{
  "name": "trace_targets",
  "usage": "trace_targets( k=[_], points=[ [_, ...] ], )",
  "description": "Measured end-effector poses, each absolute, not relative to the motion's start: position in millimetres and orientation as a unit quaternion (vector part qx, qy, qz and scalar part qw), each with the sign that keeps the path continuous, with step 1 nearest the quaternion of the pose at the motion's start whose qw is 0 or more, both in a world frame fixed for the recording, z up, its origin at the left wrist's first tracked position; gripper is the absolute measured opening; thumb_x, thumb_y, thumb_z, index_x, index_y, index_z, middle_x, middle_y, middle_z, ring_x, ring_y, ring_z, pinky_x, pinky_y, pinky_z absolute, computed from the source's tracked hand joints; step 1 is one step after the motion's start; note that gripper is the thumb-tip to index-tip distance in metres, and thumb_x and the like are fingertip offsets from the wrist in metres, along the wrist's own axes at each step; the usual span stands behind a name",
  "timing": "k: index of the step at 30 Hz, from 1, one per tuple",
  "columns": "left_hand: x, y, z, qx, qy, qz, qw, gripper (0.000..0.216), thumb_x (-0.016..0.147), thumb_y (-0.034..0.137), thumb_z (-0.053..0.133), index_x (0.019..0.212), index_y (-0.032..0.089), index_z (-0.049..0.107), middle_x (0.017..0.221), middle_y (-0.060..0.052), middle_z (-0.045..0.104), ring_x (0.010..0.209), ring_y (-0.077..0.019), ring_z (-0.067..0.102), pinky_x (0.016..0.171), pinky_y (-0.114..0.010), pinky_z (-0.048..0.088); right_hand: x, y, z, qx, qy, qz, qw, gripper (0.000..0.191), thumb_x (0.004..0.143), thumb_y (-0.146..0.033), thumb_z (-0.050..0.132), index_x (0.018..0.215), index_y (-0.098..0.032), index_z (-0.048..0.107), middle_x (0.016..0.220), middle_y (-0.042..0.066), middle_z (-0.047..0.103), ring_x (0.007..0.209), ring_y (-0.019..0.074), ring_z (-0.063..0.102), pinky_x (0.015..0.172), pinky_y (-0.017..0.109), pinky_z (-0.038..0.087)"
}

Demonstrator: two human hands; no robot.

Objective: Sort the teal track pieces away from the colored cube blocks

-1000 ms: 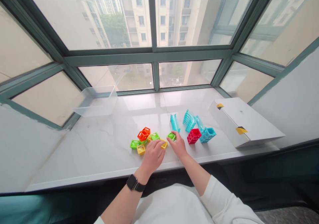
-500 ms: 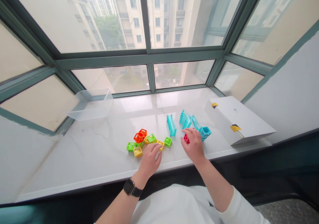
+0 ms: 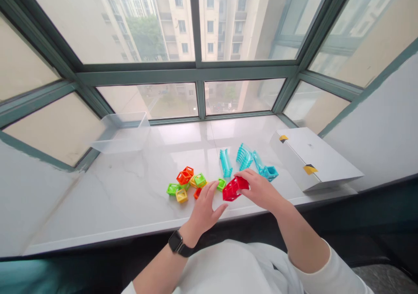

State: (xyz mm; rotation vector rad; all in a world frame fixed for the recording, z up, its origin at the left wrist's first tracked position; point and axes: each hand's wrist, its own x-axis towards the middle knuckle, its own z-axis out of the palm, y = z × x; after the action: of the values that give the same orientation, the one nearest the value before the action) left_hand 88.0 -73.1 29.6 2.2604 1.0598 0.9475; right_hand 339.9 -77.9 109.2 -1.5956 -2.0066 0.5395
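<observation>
My right hand (image 3: pixel 257 188) grips a red open-frame toy block piece (image 3: pixel 233 189), which looks like two cubes joined, held above the sill's front part. Just left of it, my left hand (image 3: pixel 206 207) has thumb and fingers spread, with nothing between them. Beyond and left of that hand lies a cluster of small frame blocks: an orange block (image 3: pixel 185 175), a yellow block (image 3: pixel 181 195) and several green ones, such as the green block (image 3: pixel 172 189). An orange-red block (image 3: pixel 197 193) shows partly behind my left fingers. Another green block (image 3: pixel 221 184) sits between my hands.
Behind my right hand lie translucent blue pieces: a straight track (image 3: pixel 225 162), a curved track (image 3: pixel 244 156) and a square-ended piece (image 3: pixel 270 173). A clear plastic bin (image 3: pixel 120 133) stands at the back left. At right is a white box (image 3: pixel 316 157). The white sill (image 3: pixel 130 207) ends at a front edge.
My right hand has lifted the red block piece from beside the blue pieces and brought it left and nearer. My left hand has shifted right, off the yellow blocks, and opened.
</observation>
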Motion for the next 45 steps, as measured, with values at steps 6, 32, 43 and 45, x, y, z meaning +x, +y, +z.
trace_targets(
  k=[6,32,43,45],
  points=[
    [65,-63,39,0.813,0.414,0.329,0.243,0.047,0.101,0.026,0.055,0.147,0.024,0.045,0.135,-0.014,0.065,0.121,-0.0287,0.066,0.102,-0.046,0.055,282,-67,98,-0.489,-0.733,0.312,0.356,0.037,0.084,-0.014,0.068,0.119,-0.025,0.064,0.111,0.004,0.068,0.096,0.0187,0.067,0.087,0.033,0.056],
    [6,-40,28,0.748,0.63,0.161,0.135,0.049,0.095,0.033,0.065,0.143,0.029,0.058,0.133,-0.01,0.068,0.103,-0.0268,0.072,0.077,-0.034,0.056,221,71,22,-0.676,-0.663,0.268,0.177,0.047,0.086,-0.017,0.065,0.133,-0.017,0.064,0.133,0.013,0.067,0.119,0.0249,0.066,0.099,0.032,0.05],
    [6,-40,35,0.754,0.55,0.283,0.221,0.05,0.088,0.02,0.065,0.137,0.028,0.063,0.132,-0.006,0.073,0.11,-0.0242,0.072,0.095,-0.038,0.059,214,-22,51,-0.408,-0.813,0.296,0.29,0.06,0.087,-0.014,0.073,0.143,-0.029,0.059,0.135,0.009,0.068,0.124,0.0248,0.065,0.106,0.041,0.053],
    [6,-41,35,0.754,0.543,0.289,0.233,0.05,0.087,0.02,0.065,0.136,0.027,0.064,0.129,-0.006,0.074,0.104,-0.0232,0.073,0.093,-0.038,0.059,216,-23,46,-0.417,-0.805,0.309,0.287,0.062,0.087,-0.016,0.074,0.145,-0.029,0.057,0.139,0.009,0.067,0.126,0.0255,0.065,0.107,0.042,0.053]
  ],
)
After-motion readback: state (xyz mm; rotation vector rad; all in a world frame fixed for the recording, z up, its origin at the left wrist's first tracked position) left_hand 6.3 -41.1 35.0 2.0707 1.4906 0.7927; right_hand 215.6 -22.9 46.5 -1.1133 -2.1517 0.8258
